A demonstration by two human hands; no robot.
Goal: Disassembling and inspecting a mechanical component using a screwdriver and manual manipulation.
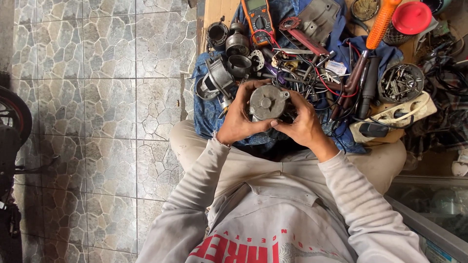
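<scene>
Sitting over stone-patterned floor tiles [97,97], blue cloth [207,109] strewn with parts; left hand [239,119] and right hand [304,124] both gripping round grey motor housing [267,101], fingers wrapping it.

The round grey motor housing [267,102] looks like dull, matt cast metal, lying over a creased blue cloth [208,113] beside a glossy orange-and-grey plastic multimeter [258,18], a smooth red plastic lid [412,17], an orange plastic tool handle [382,22] and rough-patterned grey stone-look floor tiles [97,97].
</scene>
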